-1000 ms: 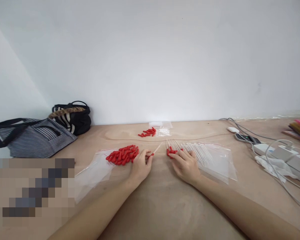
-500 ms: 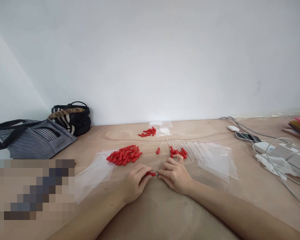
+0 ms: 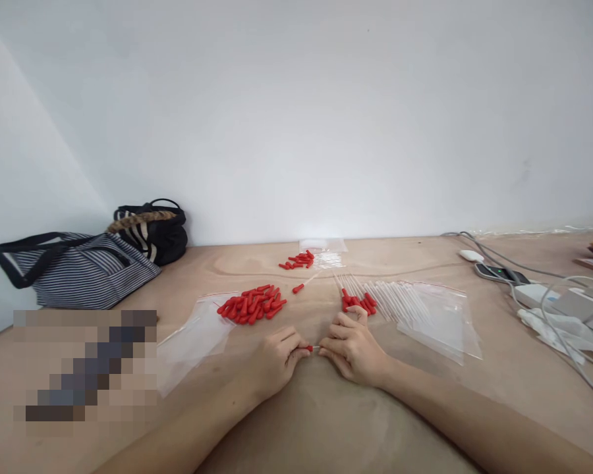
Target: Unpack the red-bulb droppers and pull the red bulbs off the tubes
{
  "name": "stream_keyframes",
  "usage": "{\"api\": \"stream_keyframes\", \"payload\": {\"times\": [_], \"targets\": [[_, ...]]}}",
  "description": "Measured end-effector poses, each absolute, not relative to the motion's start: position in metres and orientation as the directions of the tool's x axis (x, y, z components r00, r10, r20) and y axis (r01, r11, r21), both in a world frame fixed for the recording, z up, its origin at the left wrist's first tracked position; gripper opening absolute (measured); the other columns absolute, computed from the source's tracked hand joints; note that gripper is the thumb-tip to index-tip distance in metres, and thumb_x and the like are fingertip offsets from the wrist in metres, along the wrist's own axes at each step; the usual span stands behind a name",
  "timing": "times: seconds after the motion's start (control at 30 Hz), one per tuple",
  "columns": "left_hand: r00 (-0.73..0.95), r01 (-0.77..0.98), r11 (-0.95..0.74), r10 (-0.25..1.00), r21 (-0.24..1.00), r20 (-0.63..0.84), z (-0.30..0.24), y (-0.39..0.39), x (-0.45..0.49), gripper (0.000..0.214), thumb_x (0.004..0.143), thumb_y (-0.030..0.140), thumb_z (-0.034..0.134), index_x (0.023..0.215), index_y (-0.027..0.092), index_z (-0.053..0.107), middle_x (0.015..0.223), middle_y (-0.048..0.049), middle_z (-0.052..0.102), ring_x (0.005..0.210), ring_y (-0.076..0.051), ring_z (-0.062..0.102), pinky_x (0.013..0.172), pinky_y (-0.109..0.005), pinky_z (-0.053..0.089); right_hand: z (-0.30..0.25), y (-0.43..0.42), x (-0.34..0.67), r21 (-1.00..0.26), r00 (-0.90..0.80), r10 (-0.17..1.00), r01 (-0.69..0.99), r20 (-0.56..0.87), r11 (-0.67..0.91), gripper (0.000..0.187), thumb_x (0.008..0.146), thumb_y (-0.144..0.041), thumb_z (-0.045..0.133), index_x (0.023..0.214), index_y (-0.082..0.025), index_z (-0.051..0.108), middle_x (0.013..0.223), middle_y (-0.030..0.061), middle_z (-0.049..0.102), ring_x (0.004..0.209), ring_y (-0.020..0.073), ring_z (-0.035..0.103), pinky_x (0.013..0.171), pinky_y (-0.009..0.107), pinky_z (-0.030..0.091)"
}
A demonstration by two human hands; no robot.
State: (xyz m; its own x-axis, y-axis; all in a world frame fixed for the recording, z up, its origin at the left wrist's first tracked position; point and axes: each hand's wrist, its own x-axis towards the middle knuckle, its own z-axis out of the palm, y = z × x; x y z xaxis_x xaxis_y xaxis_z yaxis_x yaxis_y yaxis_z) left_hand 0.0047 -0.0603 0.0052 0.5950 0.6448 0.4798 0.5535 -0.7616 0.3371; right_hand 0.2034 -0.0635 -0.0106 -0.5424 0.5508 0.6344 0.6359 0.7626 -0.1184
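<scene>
My left hand [image 3: 279,359] pinches a red rubber dropper bulb [image 3: 310,348], with only its narrow end showing past the fingertips. Facing it, my right hand [image 3: 353,347] grips a thin glass dropper tube [image 3: 317,347] whose tip meets the bulb's mouth; how deep it sits I cannot tell. Beyond my left hand lies a heap of red bulbs [image 3: 252,305]. Past my right fingers are droppers with red bulbs [image 3: 368,304] on them, beside a row of bare glass tubes [image 3: 400,301]. One dropper [image 3: 298,288] lies alone between the groups.
Clear plastic bags lie at left [image 3: 192,349] and right [image 3: 442,336]. Small red bulbs [image 3: 296,261] and short tubes [image 3: 329,261] sit farther back. Striped bag [image 3: 93,270] and black bag [image 3: 170,240] stand left; a power strip [image 3: 573,304] with cables lies right.
My fingers have closed further over the bulb, so less of it shows. The lone dropper has swung round, its bulb now farther left. The whole view has shifted slightly.
</scene>
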Motion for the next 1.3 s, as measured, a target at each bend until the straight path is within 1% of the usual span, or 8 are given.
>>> {"api": "stream_keyframes", "payload": {"times": [0.17,0.37,0.5,0.63,0.8,0.97,1.17,1.3], "targets": [[0.551,0.582,-0.744,0.658,0.329,0.513,0.003,-0.058,-0.001,0.019,0.084,0.018,0.045,0.072,0.018,0.060,0.068,-0.0017,0.060,0.064,-0.013,0.057,0.061,-0.025,0.046,-0.010,-0.064,0.212,-0.139,-0.490,0.579,0.673,0.652,0.726,0.023,0.082,-0.024,0.047,0.065,-0.020,0.061,0.058,-0.0020,0.052,0.072,0.0123,0.043,0.083,0.038,0.019],[0.443,0.638,-0.721,0.631,0.271,0.637,0.006,-0.050,-0.009,0.017,0.085,0.025,0.045,0.084,0.019,0.062,0.076,-0.0032,0.063,0.072,-0.014,0.059,0.068,-0.026,0.047,-0.013,-0.063,0.213,-0.117,-0.427,0.583,0.730,0.691,0.673,0.017,0.082,-0.023,0.046,0.081,-0.022,0.063,0.066,-0.0005,0.057,0.072,0.0127,0.046,0.084,0.036,0.020],[0.202,0.789,-0.528,0.706,0.314,0.679,0.023,-0.032,-0.036,0.024,0.083,0.029,0.042,0.087,0.017,0.063,0.085,-0.0060,0.064,0.080,-0.017,0.060,0.074,-0.027,0.047,-0.013,-0.060,0.217,-0.163,-0.303,0.605,0.788,0.736,0.593,0.020,0.082,-0.020,0.043,0.086,-0.021,0.063,0.069,0.0006,0.059,0.072,0.0129,0.048,0.083,0.035,0.021],[0.002,0.906,-0.251,0.808,0.340,0.589,0.034,-0.014,-0.079,0.029,0.075,0.029,0.041,0.088,0.017,0.064,0.088,-0.0066,0.064,0.076,-0.019,0.060,0.067,-0.027,0.048,-0.009,-0.051,0.234,-0.206,-0.153,0.662,0.878,0.734,0.432,0.022,0.083,-0.022,0.042,0.085,-0.022,0.064,0.072,0.0015,0.062,0.074,0.0140,0.050,0.082,0.035,0.019],[0.053,0.889,-0.231,0.909,0.396,0.413,0.029,-0.002,-0.114,0.033,0.070,0.037,0.048,0.091,0.019,0.064,0.082,-0.0042,0.067,0.071,-0.020,0.061,0.058,-0.026,0.047,-0.006,-0.031,0.267,-0.254,0.064,0.726,0.955,0.685,0.156,0.024,0.081,-0.026,0.041,0.083,-0.022,0.064,0.073,0.0029,0.063,0.077,0.0170,0.051,0.080,0.037,0.017],[0.107,0.839,-0.287,0.920,0.463,0.376,0.026,0.001,-0.119,0.036,0.068,0.043,0.052,0.091,0.018,0.061,0.077,-0.0038,0.067,0.070,-0.020,0.061,0.063,-0.029,0.048,-0.006,-0.020,0.289,-0.308,0.228,0.775,0.950,0.590,-0.045,0.026,0.078,-0.029,0.039,0.080,-0.022,0.065,0.073,0.0035,0.063,0.077,0.0189,0.050,0.078,0.039,0.017],[0.006,0.807,-0.216,0.934,0.550,0.358,0.026,0.001,-0.122,0.046,0.066,0.052,0.052,0.091,0.015,0.060,0.075,-0.0047,0.066,0.062,-0.018,0.061,0.059,-0.027,0.048,-0.005,-0.018,0.293,-0.324,0.309,0.844,0.930,0.438,-0.172,0.029,0.077,-0.030,0.039,0.082,-0.021,0.065,0.076,0.0052,0.065,0.082,0.0228,0.052,0.073,0.039,0.020],[-0.005,0.833,-0.191,0.936,0.519,0.353,0.024,0.003,-0.126,0.046,0.071,0.054,0.046,0.090,0.015,0.061,0.074,-0.0040,0.067,0.062,-0.018,0.060,0.057,-0.026,0.046,-0.006,-0.016,0.293,-0.329,0.322,0.867,0.923,0.381,-0.199,0.029,0.077,-0.031,0.039,0.087,-0.021,0.065,0.079,0.0051,0.065,0.087,0.0239,0.052,0.074,0.039,0.021]]}}
